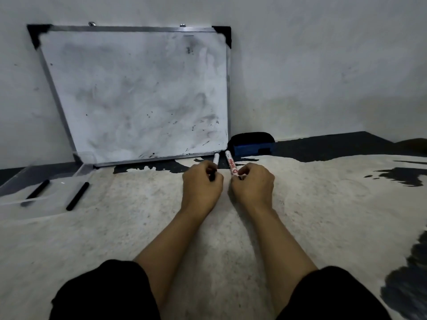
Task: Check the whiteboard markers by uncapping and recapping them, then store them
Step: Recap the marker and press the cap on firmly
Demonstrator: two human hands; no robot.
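Note:
My left hand (202, 184) is closed around a white marker (216, 159) whose barrel sticks out past my fingers toward the whiteboard; its dark end is hidden in my grip. My right hand (253, 184) grips a white marker with red lettering (230, 161), also pointing away from me. The two hands sit side by side above the rug, a small gap between them. Two black markers (77, 196) (35, 192) lie at the left in a clear plastic tray (13, 181).
A smudged whiteboard (138, 93) leans against the wall at the back. A blue and black eraser (251, 144) sits at its right foot. A pale rug with black patches (323, 215) covers the floor.

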